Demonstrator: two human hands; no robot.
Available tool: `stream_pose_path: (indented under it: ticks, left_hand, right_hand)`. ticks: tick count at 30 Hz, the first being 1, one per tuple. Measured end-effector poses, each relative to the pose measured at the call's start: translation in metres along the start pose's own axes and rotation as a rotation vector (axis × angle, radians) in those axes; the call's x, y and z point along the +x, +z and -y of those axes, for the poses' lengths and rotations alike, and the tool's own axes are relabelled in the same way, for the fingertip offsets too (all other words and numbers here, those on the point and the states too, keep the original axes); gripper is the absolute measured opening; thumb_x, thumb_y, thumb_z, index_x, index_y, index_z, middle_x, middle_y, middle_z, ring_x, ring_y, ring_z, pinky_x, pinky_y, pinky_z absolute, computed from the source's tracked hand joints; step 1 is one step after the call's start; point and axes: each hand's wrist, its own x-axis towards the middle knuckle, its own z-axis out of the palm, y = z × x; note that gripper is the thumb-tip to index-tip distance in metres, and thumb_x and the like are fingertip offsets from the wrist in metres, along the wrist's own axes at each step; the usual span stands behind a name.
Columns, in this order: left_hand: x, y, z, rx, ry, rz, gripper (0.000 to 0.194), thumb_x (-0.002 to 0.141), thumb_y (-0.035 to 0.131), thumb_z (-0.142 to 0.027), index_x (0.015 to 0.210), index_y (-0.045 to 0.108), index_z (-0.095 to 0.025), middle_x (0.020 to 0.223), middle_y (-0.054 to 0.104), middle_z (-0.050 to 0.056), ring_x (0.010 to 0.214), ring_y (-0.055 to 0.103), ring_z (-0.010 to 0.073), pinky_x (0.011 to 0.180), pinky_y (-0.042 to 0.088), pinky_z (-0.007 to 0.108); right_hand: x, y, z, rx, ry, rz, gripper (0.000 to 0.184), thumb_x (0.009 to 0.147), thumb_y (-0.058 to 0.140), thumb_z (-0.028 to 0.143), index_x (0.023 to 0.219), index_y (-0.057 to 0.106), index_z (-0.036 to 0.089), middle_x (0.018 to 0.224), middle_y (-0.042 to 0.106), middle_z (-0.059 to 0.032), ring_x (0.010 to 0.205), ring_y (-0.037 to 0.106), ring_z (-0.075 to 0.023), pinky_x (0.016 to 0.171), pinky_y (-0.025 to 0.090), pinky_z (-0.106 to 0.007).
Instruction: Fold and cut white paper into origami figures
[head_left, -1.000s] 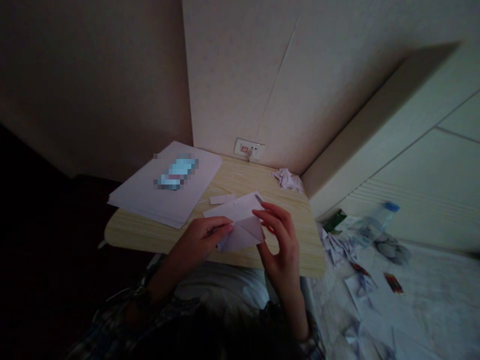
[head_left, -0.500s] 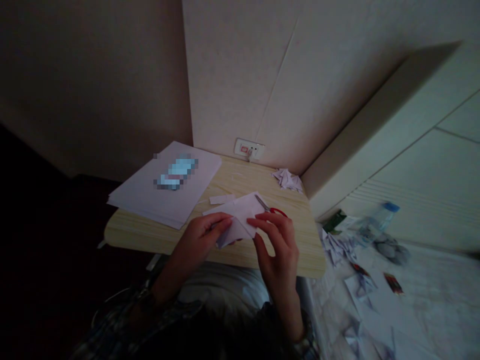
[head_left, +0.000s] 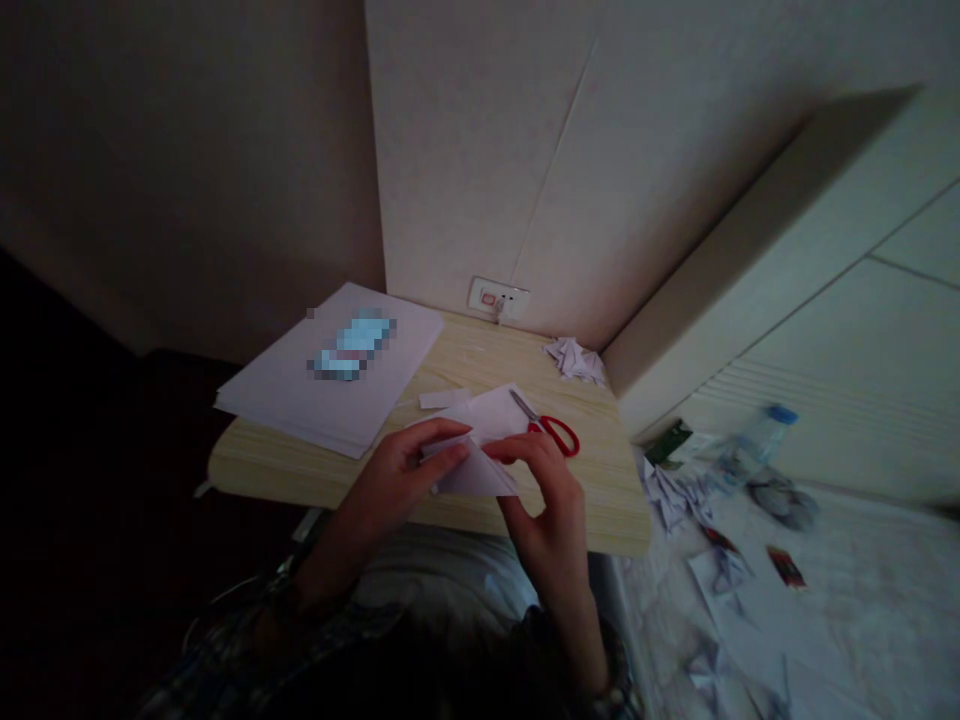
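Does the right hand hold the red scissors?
No, the red scissors lie beyond the right hand, which is at the folded paper.

- Left hand [head_left: 405, 468] pinches folded white paper [head_left: 478, 484]; right hand [head_left: 549, 492] curled at its right side.
- Red-handled scissors [head_left: 561, 437] just beyond, on pale table [head_left: 611, 515].
- Paper stack [head_left: 292, 405] at left — pixelated lit screen [head_left: 352, 346] on top.
- Folded paper pieces [head_left: 574, 361] — far right corner.

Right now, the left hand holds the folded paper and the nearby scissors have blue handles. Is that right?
Only the colour is wrong: in the head view, the scissors are red-handled. The left hand does hold the folded paper.
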Motion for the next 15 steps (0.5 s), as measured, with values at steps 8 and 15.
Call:
stream_pose_path:
  ticks: [8, 15]
  left_hand:
    - [-0.0033, -0.0009, -0.0021, -0.004, 0.008, 0.031, 0.017, 0.073, 0.072, -0.034, 0.083, 0.077, -0.021, 0.079, 0.077, 0.000, 0.072, 0.066, 0.0175, 0.062, 0.050, 0.023]
    - [-0.0052, 0.0000, -0.0089, -0.015, -0.011, -0.003, 0.013, 0.072, 0.071, -0.031, 0.075, 0.076, -0.019, 0.076, 0.076, 0.000, 0.071, 0.066, 0.0178, 0.064, 0.050, 0.024]
  right_hand:
    - [0.0014, -0.0034, 0.0024, 0.110, 0.084, 0.054, 0.025, 0.080, 0.059, 0.004, 0.094, 0.069, 0.022, 0.092, 0.072, -0.0016, 0.089, 0.063, -0.0206, 0.084, 0.045, -0.037]
    - [0.0001, -0.0046, 0.0047, 0.085, 0.049, 0.081, 0.039, 0.077, 0.055, 0.001, 0.105, 0.070, 0.024, 0.098, 0.071, -0.0024, 0.092, 0.062, -0.0212, 0.087, 0.043, -0.039]
